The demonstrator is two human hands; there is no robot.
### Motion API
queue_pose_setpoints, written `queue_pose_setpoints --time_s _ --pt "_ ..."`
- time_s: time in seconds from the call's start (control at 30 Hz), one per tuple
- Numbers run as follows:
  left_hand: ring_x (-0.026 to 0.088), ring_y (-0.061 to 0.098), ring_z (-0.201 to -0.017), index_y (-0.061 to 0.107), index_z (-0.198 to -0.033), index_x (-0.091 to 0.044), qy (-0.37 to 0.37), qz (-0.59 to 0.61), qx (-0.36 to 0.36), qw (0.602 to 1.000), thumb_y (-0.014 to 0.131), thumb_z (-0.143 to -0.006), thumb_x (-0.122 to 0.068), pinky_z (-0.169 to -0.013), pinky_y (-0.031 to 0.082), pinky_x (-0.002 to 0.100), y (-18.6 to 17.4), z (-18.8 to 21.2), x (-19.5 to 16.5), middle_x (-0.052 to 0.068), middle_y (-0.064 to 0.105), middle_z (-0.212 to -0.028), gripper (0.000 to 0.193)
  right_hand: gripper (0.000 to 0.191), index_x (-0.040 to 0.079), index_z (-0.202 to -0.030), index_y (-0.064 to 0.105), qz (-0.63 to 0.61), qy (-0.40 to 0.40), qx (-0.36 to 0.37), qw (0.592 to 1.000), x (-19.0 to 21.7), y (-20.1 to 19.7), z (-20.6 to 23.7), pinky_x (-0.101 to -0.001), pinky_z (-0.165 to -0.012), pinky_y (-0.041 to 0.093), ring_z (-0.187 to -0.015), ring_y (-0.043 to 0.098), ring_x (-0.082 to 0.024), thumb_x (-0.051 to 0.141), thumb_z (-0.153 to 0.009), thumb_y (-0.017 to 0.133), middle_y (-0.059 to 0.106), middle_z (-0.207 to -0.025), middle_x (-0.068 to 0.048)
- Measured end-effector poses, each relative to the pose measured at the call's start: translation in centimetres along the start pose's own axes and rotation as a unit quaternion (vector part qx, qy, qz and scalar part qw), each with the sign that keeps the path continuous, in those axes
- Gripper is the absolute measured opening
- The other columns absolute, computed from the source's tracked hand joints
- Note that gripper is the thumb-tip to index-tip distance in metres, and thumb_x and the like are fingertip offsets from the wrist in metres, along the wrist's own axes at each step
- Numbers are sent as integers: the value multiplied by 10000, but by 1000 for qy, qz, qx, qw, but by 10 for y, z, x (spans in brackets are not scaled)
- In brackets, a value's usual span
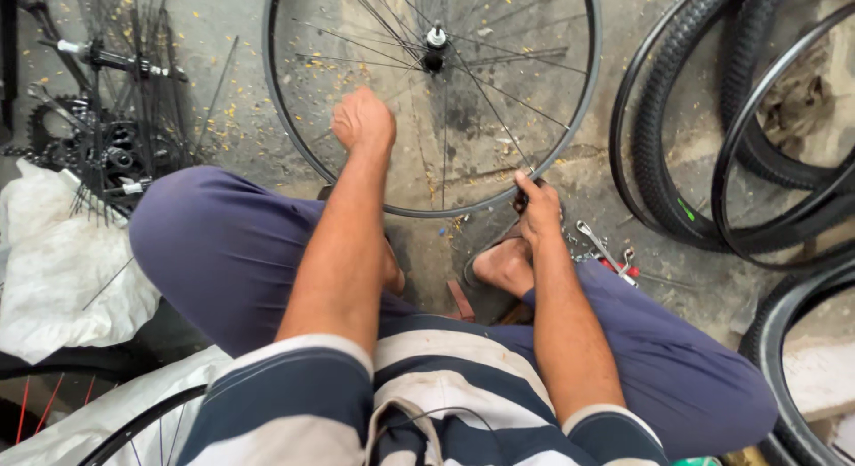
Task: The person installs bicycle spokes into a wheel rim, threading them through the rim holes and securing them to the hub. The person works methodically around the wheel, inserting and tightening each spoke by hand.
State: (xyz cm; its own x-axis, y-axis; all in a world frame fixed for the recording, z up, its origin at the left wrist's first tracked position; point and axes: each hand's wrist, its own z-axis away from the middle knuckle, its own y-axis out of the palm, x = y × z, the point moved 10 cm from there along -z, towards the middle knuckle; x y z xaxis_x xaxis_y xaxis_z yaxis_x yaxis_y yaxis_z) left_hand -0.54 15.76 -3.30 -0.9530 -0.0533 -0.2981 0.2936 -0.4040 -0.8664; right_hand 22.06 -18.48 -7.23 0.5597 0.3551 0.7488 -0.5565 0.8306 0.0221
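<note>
The spoked bicycle wheel (pixel 434 101) lies flat on the concrete floor (pixel 240 83), straight ahead of the seated person's knees, its near rim arc almost at the feet. It looks mostly built: spokes run from the hub (pixel 435 47) out to the rim all round, though they appear unevenly spaced, with wider gaps on the near left side, so by my judgement lacing or tightening is under way and not finished. No tyre sits on this rim; bare tyres (pixel 677 136) and further rims lie well apart along the right edge of the floor.

The left hand (pixel 362 120) is closed into a loose fist inside the wheel, over the spokes just within the near left rim; whether it pinches a spoke I cannot tell. The right hand (pixel 538 208) sits on the near right arc of the rim, fingers narrowed on a small dark item at the rim, too small to name.

Just right of that hand lies a metal spanner (pixel 598 245) beside a small red-handled tool (pixel 623 268). At the far left of the floor stand a second hub with loose spokes (pixel 116 61) and a chainring (pixel 49 127).
</note>
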Motion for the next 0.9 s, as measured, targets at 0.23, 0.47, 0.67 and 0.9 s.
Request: queue_pose_setpoints --time_s 0.23,0.47,0.67,0.9 --pt "235 704 -759 681 -985 31 38 475 423 771 635 -988 -265 -697 590 396 129 131 -82 173 744 -920 300 325 71 -879 694 -4 17 -14 1000 0 -5 6 -272 -496 394 -570 521 -122 385 -941 747 577 -686 -4" --pt "178 702 -773 633 -1069 -23 87 378 545 743 623 -1006 -198 -656 583 327 167 181 -69 104 755 -943 186 369 63 -862 696 -37 -6 -38 999 26 -12 10 -274 -484 379 -566 522 -119 419 -944 741 594 -700 -3" --pt "228 716 -671 584 -1060 -17 31 460 555 693 635 -982 -165 -550 558 365 172 195 -99 135 704 -913 176 419 43 -906 710 -53 -22 -44 997 54 -16 7 -272 -496 376 -592 541 -118 458 -936 758 625 -741 -20" --pt "172 685 -798 634 -1047 -1 38 503 526 685 685 -980 -189 -669 590 333 184 196 -116 93 713 -940 206 207 12 -971 679 -213 75 -59 972 23 -41 0 -291 -613 516 -732 636 -183 217 -942 671 691 -880 -91"
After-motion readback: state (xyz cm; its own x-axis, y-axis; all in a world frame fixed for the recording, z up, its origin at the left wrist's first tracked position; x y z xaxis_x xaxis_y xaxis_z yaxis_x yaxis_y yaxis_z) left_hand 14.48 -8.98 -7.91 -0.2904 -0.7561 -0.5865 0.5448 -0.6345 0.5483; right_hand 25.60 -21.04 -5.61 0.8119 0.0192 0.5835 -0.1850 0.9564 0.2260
